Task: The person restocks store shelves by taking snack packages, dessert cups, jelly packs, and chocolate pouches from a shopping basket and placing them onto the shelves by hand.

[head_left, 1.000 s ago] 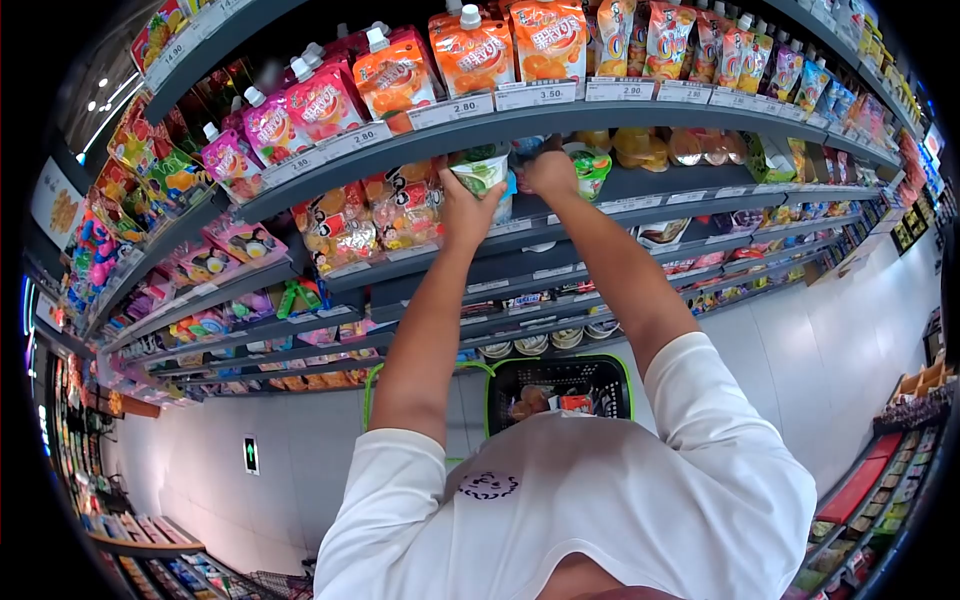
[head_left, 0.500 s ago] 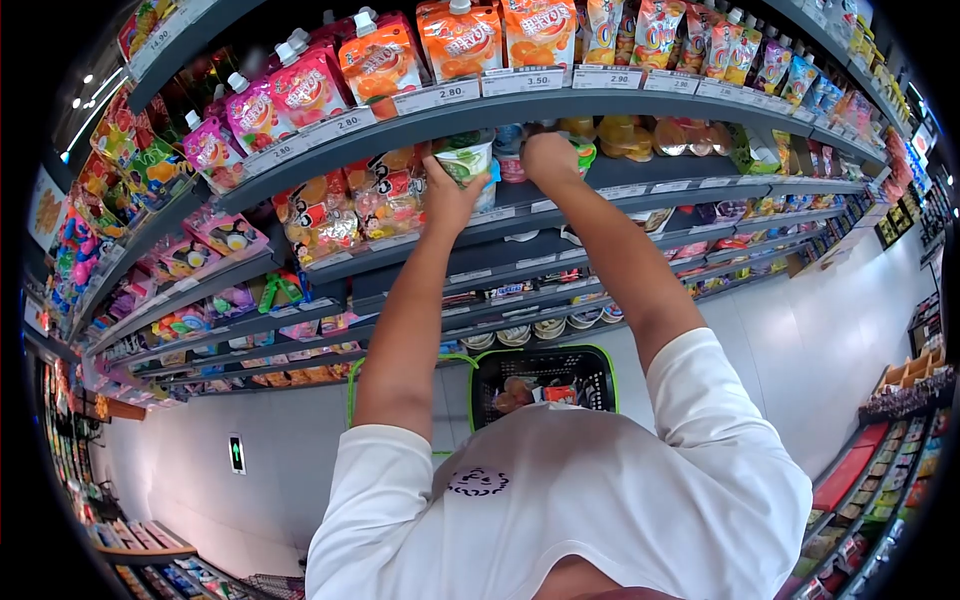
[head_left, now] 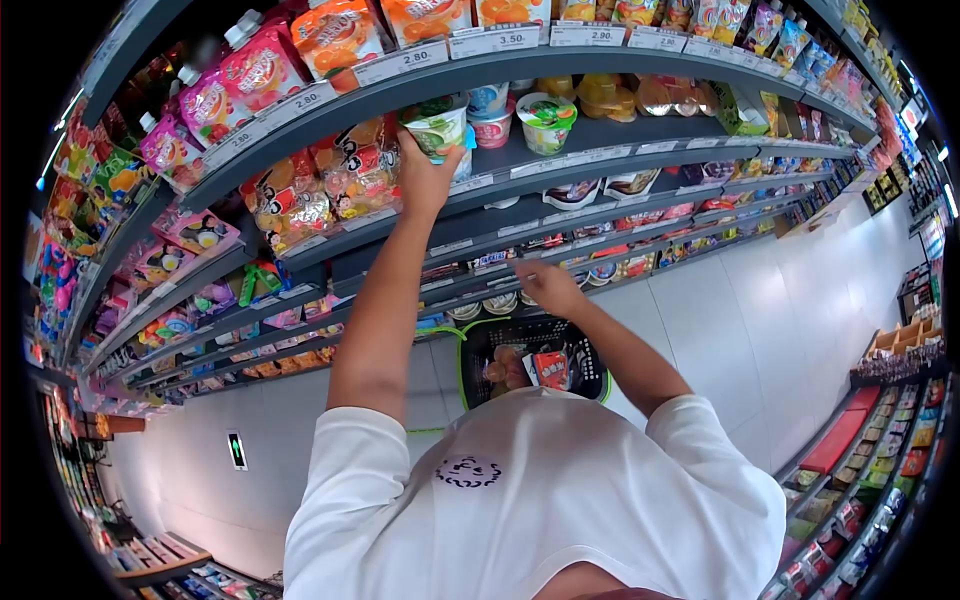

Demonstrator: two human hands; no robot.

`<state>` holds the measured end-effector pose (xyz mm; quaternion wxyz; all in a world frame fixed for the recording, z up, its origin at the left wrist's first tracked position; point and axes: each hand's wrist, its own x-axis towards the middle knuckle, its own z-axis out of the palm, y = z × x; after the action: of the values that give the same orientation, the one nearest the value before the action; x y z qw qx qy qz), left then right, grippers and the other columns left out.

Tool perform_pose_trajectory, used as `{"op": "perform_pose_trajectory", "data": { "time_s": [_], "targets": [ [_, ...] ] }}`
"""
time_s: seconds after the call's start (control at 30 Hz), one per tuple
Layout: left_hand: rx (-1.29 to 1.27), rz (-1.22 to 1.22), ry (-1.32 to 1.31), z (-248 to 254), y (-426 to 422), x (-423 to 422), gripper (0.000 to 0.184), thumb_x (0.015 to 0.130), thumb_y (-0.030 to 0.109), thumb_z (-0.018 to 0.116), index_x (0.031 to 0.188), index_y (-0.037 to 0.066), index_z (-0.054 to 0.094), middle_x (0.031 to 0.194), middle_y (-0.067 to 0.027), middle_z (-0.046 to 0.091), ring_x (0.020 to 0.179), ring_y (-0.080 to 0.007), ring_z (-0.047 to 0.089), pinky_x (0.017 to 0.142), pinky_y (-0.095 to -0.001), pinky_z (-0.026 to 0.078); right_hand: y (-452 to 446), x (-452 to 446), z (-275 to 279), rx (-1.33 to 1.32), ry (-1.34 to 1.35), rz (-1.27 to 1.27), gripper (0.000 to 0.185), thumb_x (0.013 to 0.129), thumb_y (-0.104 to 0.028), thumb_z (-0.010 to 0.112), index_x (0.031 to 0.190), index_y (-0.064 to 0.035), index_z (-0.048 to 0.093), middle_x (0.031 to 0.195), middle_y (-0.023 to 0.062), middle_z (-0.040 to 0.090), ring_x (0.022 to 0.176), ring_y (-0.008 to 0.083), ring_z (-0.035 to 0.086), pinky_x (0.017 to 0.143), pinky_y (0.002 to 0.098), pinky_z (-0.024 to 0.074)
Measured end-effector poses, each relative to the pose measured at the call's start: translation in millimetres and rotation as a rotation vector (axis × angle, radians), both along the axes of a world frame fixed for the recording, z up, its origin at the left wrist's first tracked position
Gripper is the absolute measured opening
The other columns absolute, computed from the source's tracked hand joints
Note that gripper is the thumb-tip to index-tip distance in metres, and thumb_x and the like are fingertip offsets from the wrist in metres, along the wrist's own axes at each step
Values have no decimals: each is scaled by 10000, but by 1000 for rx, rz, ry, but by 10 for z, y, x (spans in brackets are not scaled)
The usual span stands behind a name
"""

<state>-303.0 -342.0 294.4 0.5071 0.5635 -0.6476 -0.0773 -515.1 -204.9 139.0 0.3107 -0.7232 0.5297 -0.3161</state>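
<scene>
My left hand [head_left: 428, 172] is wrapped round a white and green plastic cup [head_left: 438, 130] on the upper shelf, beside the bagged snacks [head_left: 355, 170]. To its right stand a blue-topped cup [head_left: 488, 98], a pink cup [head_left: 492, 130] and a cup with a green and white lid [head_left: 547, 122]. My right hand [head_left: 552, 290] hangs lower, in front of the bottom shelves and above the basket; its fingers are loosely extended, and nothing shows in them.
A black basket with a green rim [head_left: 608, 385] stands on the floor against my front, holding a few packages. Price-tagged shelf edges [head_left: 600, 155] curve across in front of me. Drink pouches [head_left: 335, 40] line the shelf above. Tiled floor [head_left: 720, 310] stretches to the right.
My right hand has come away from the shelf and down towards the basket, uncovering the green-lidded cup. My left hand still holds its cup. The view has shifted slightly.
</scene>
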Motion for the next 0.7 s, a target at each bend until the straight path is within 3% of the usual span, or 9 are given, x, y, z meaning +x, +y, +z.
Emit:
{"op": "perform_pose_trajectory", "data": {
  "time_s": [0.17, 0.2, 0.3, 0.37, 0.43, 0.5, 0.57, 0.63, 0.7],
  "targets": [
    [-36, 26, -24, -33, 14, -40, 811, 698, 268, 779, 1291, -33, 314, 1169, -284, 519, 1069, -441, 520, 879, -461, 429, 802, -404, -1023, 254, -55, -206, 240, 818, -194, 575, 1014, -78, 650, 941, 175, 659, 926, 353, 621, 808, 401, 499],
    [-63, 21, -1, -62, 2, -46, 786, 701, 262, 776, 1273, -51, 337, 1159, -293, 519, 1068, -450, 514, 885, -457, 419, 974, -478, -1152, 330, 29, -251, 230, 842, -179, 594, 1027, -53, 650, 1005, 144, 661, 907, 286, 651, 792, 354, 506],
    [-128, 19, -6, -103, 5, -56, 767, 720, 257, 758, 1281, -59, 342, 1154, -293, 526, 1074, -448, 514, 902, -443, 414, 1493, -761, -1664, 409, 97, -280, 238, 868, -231, 531, 985, -68, 660, 984, 153, 658, 912, 312, 638, 798, 392, 500],
    [-155, 10, 1, -158, -39, -34, 755, 725, 256, 754, 1283, -53, 349, 1151, -289, 535, 1073, -442, 521, 905, -435, 416, 1800, -988, -2148, 406, 404, -165, 275, 874, -269, 469, 923, -77, 660, 951, 157, 657, 909, 340, 624, 791, 428, 492],
    [-192, -7, 15, -172, 11, -43, 745, 736, 244, 743, 1300, -40, 347, 1142, -286, 547, 1067, -441, 530, 906, -443, 419, 2078, -1000, -1990, 479, 358, -254, 238, 845, -248, 481, 857, -73, 641, 890, 156, 659, 836, 338, 634, 725, 418, 502],
    [-240, -110, 61, -342, -49, 26, 702, 762, 202, 710, 1305, -49, 343, 1175, -281, 531, 1103, -432, 511, 939, -432, 403, 2332, -1095, -2149, 645, 221, -342, 209, 868, -210, 513, 842, -39, 631, 778, 121, 651, 632, 205, 626, 564, 338, 498],
    [-293, -123, 98, -526, 115, 7, 668, 772, 169, 692, 1304, -48, 351, 1191, -275, 523, 1124, -421, 498, 959, -422, 389, 2537, -1077, -2186, 862, -214, -660, 166, 870, -155, 542, 891, -15, 628, 762, 68, 639, 601, 156, 599, 514, 291, 471],
    [-361, -130, 143, -669, 376, -38, 636, 782, 136, 673, 1304, -46, 359, 1206, -269, 514, 1145, -410, 485, 980, -413, 376, 2699, -1082, -2184, 900, -250, -710, 157, 869, -126, 543, 932, -6, 623, 767, 55, 635, 600, 150, 593, 505, 277, 462],
    [-233, -153, 128, -866, 833, -31, 564, 795, 86, 642, 1287, -44, 400, 1236, -254, 495, 1183, -375, 465, 1013, -397, 349, 2787, -1080, -2203, 927, -290, -755, 162, 867, -96, 544, 973, 2, 618, 773, 43, 632, 599, 143, 586, 497, 263, 453]
  ]
}}
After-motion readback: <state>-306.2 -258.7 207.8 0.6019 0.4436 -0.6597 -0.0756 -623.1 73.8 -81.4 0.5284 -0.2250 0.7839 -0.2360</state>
